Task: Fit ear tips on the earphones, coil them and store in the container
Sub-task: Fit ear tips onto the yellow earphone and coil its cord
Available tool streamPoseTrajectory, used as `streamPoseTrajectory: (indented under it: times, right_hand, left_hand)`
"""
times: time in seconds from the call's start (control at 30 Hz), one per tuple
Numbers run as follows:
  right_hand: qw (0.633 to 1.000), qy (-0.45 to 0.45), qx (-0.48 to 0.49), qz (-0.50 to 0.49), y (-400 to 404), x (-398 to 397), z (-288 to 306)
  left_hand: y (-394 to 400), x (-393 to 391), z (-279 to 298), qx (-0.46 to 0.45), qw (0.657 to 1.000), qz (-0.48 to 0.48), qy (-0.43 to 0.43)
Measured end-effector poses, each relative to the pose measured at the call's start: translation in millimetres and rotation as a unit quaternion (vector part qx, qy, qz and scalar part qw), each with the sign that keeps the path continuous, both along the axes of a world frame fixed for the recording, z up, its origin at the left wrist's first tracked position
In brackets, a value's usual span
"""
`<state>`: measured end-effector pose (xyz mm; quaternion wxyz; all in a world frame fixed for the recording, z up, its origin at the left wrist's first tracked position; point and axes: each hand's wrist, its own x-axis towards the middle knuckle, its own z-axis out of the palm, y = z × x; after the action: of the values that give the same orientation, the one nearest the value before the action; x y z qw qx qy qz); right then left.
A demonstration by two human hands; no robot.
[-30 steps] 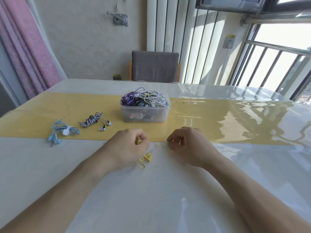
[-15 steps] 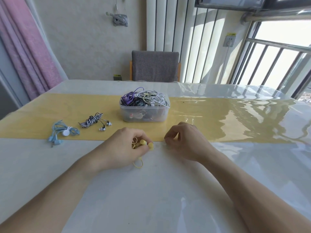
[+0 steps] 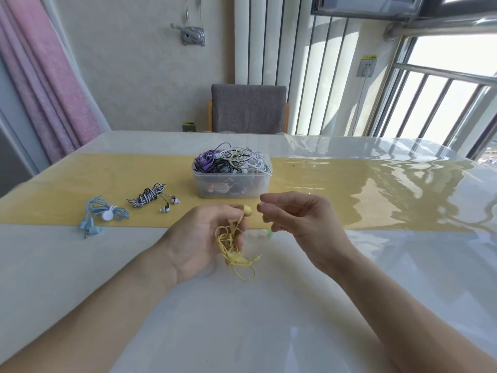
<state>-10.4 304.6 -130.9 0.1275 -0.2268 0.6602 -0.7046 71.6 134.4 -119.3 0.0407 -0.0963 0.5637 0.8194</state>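
Looking down from my head, I am holding the yellow earphones (image 3: 233,244) in my left hand (image 3: 200,238), just in front of the container (image 3: 231,181), fingers curled round the loose bundle of cord so it hangs out of the way while one earbud (image 3: 246,210) pokes up past my fingertips, turned toward my other hand. My right hand (image 3: 297,220) is hovering just beside that earbud, thumb and forefinger pinched narrow as though carrying an ear tip, though I cannot tell whether anything is between them. I am keeping both hands raised off the table (image 3: 242,319) in front of the container, probably for a clear look at the fit. Left of the container, the striped earphones (image 3: 150,197) and the blue earphones (image 3: 100,215) are lying already coiled.
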Motion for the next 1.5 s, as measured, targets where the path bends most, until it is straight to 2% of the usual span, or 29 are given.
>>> streamPoseTrajectory:
  times: [0.17,0.27,0.57,0.73,0.9,1.2,1.5]
  right_hand:
    - [0.999,-0.016,-0.039,0.019,-6,10,2]
    - [0.998,-0.019,-0.054,0.022,-3,10,3]
    - [0.998,0.049,-0.035,0.034,-5,14,1]
    - [0.997,0.061,-0.032,0.025,-3,14,3]
    - [0.996,0.061,-0.033,0.053,-1,16,5]
    - [0.995,0.07,-0.015,0.075,-1,14,3]
    - [0.988,-0.017,-0.065,0.142,1,8,1]
  left_hand:
    - [-1,0,-4,-0.073,0.996,0.002,0.054]
    - [1,0,-5,-0.077,0.993,0.007,0.087]
    - [6,0,-9,-0.125,0.978,0.054,0.157]
    - [9,1,-10,-0.127,0.979,0.044,0.154]
    - [5,1,-8,-0.127,0.977,0.067,0.16]
    - [2,3,-6,-0.141,0.977,0.044,0.155]
    - [3,5,-2,-0.143,0.973,0.042,0.174]
